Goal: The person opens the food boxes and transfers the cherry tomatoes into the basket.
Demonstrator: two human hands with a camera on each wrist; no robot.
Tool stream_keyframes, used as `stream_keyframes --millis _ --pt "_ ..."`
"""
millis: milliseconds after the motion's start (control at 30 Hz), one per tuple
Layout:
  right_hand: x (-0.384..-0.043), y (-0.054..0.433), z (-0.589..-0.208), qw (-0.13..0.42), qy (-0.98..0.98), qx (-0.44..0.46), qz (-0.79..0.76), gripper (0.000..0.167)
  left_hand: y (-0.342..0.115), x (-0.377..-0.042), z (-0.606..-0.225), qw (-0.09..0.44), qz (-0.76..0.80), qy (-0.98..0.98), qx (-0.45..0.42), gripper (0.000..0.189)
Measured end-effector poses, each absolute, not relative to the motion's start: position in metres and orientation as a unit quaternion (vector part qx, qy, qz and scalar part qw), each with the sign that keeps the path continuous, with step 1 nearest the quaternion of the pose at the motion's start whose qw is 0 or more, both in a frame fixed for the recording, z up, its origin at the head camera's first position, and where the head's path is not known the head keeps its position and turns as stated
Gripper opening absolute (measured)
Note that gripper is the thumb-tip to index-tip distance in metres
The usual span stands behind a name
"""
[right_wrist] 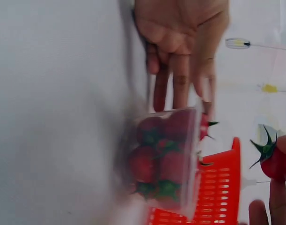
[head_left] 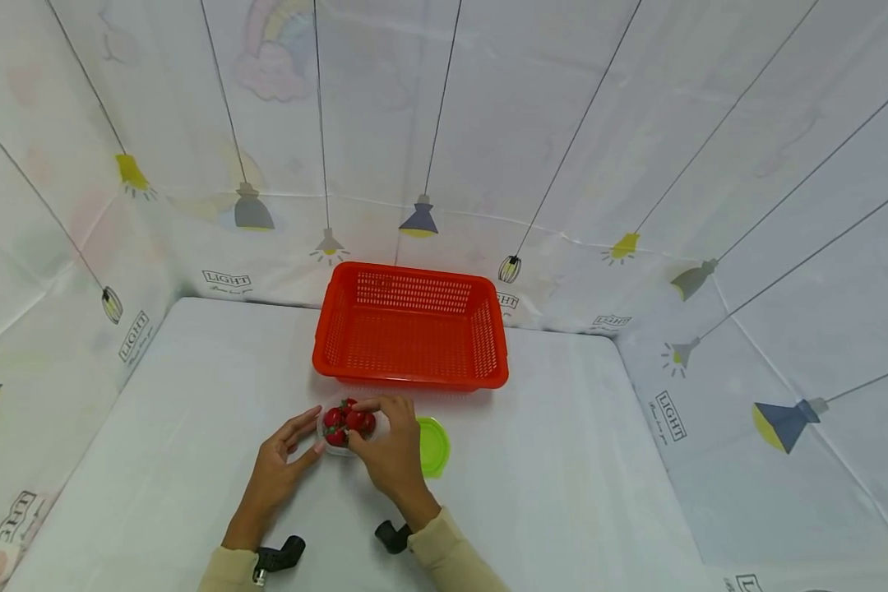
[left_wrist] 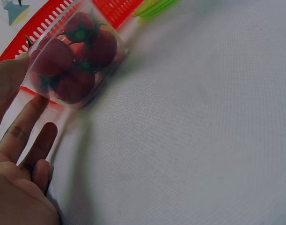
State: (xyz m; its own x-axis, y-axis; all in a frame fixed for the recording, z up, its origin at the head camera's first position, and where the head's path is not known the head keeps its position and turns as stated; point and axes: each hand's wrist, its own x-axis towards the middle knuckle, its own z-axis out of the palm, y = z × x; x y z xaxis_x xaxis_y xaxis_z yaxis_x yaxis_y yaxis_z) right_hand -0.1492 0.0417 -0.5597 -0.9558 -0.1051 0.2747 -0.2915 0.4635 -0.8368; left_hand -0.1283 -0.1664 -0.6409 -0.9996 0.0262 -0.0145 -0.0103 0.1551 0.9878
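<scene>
A clear plastic container [head_left: 338,450] of red tomatoes [left_wrist: 77,86] with green stems stands on the table. My left hand [head_left: 275,470] holds it from the left side, thumb near and fingers at the far side. Over the container, my right hand [head_left: 395,452] pinches one tomato [right_wrist: 273,164] between thumb and fingers; its green stem points away from the fingertips in the right wrist view. Several other tomatoes [right_wrist: 145,164] lie inside the container, seen through its wall.
Just beyond the container sits a red plastic basket [head_left: 410,384] with perforated walls. A bright green lid [head_left: 434,448] lies on the white table [head_left: 562,460], to the right of my right hand. Light printed sheets [head_left: 518,107] hang around the table's back and sides.
</scene>
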Motion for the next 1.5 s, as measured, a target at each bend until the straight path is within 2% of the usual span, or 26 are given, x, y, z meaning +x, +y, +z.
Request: stream_keyframes --millis 267,533,667,1133,1500 --pt "-0.153 0.058 -0.521 0.038 -0.8 0.211 0.561 0.038 -0.168 -0.129 -0.64 0.005 0.648 0.761 0.01 0.062" --pt "-0.177 0.077 -0.488 0.013 -0.795 0.241 0.557 0.036 -0.169 -0.128 -0.639 0.011 0.655 0.756 0.002 0.062" --pt "-0.194 0.086 -0.48 0.003 -0.797 0.253 0.549 0.035 -0.169 -0.128 -0.64 0.014 0.655 0.755 0.0 0.062" --pt "-0.266 0.112 -0.456 -0.093 -0.784 0.244 0.564 0.03 -0.168 -0.127 -0.637 0.02 0.65 0.759 -0.002 0.062" --pt "-0.318 0.117 -0.458 -0.175 -0.77 0.243 0.563 0.031 -0.169 -0.13 -0.644 0.03 0.653 0.757 -0.004 0.065"
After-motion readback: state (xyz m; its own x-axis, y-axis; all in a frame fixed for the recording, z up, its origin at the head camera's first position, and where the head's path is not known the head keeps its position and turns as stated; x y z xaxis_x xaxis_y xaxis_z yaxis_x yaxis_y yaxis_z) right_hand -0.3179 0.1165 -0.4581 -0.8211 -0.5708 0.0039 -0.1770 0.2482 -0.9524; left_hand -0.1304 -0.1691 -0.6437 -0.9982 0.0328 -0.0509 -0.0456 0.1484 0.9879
